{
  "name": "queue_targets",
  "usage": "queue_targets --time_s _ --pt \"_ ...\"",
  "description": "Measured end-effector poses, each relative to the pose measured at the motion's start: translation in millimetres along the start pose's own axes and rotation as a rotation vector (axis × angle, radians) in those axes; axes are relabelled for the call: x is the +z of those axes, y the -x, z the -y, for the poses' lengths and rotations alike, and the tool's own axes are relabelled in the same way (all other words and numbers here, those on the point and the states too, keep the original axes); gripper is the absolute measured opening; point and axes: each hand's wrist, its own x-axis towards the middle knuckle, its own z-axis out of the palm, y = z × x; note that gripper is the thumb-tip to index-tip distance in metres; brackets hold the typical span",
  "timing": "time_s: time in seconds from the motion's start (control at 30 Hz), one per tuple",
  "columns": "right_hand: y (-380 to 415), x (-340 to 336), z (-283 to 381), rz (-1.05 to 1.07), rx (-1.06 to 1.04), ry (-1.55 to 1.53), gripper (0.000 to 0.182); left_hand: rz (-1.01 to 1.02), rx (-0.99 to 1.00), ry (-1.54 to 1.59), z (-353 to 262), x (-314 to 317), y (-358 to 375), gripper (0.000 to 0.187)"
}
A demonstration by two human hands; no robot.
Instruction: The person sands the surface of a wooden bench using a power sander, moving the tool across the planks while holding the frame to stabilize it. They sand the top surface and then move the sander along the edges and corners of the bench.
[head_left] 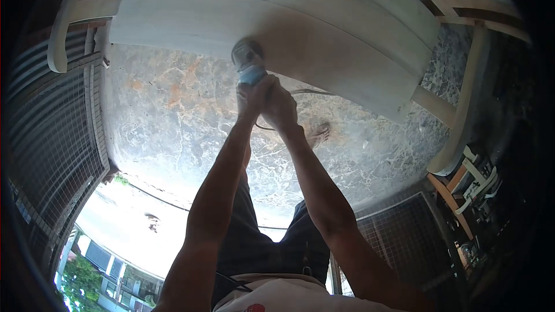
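Both hands are wrapped around an angle grinder (pixel 252 74) with a blue section on its body. My left hand (pixel 250 103) closes on it from the left, and my right hand (pixel 280 104) grips it from the right, against the left one. The round head of the tool rests at the near edge of a wide pale wooden plank surface (pixel 191 17), part of what looks like a bench. A dark cord shows below and to the right of my hands. My fingers partly hide the tool's handle.
Curved wooden legs (pixel 466 104) stand at the right, with another curved piece (pixel 62 34) at the upper left. Stained concrete floor (pixel 173 115) lies below, where a bare foot (pixel 319 135) shows. Mesh panels (pixel 63 121) flank the left, and wooden pieces (pixel 474 188) are piled at right.
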Motion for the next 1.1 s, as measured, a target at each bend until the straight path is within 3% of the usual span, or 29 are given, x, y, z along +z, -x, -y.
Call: queue_targets --time_s 0.03,0.1,0.17,0.27,0.4,0.5,0.6,0.73,0.77,0.93,1.0,1.03,1.1 --pt "6.8 -10.3 -18.1 -0.015 0.024 -0.003 0.06 0.007 0.233 -0.114 8.2 16.5 12.0 0.041" --pt "14.7 -34.5 -50.9 -0.002 0.066 0.011 0.071 0.023 0.346 -0.192 19.1 52.2 29.8 0.044" --pt "29.4 -62.9 -66.2 -0.001 0.12 0.028 0.068 0.049 0.096 -0.117 30.3 89.0 45.7 0.046" --pt "36.4 -70.2 -132.3 -0.043 0.151 0.049 0.06 0.061 0.145 -0.17 21.3 127.6 81.3 0.045" --pt "59.2 -93.2 -190.4 -0.125 0.088 0.048 0.05 0.11 0.031 -0.225 39.7 176.3 107.6 0.051" --pt "79.7 -106.1 -233.3 -0.198 0.096 -0.05 0.051 0.203 0.012 -0.298 57.4 210.5 126.1 0.062" --pt "107.8 -121.2 -259.1 -0.28 0.134 -0.145 0.052 0.218 0.043 -0.414 80.2 247.6 147.8 0.056" --pt "126.7 -99.4 -334.1 -0.55 0.032 -0.227 0.055 0.456 0.009 -0.609 80.2 279.7 164.1 0.059" --pt "125.6 -87.9 -355.0 -0.567 0.107 -0.255 0.063 0.534 0.071 -0.684 79.5 284.5 162.8 0.06" --pt "91.3 -55.9 -293.3 -0.612 0.19 -0.222 0.067 0.583 0.134 -0.753 43.0 246.6 125.1 0.06" --pt "70.3 -40.6 -247.9 -0.534 0.109 -0.14 0.067 0.431 0.099 -0.655 19.6 201.3 100.8 0.059" --pt "60.6 -44.8 -196.0 -0.42 0.215 -0.233 0.07 0.342 0.105 -0.578 14.2 174.2 85.9 0.06" --pt "29.9 -17.8 -144.2 -0.291 0.12 -0.189 0.066 0.177 0.122 -0.444 9.6 115.0 52.3 0.061"
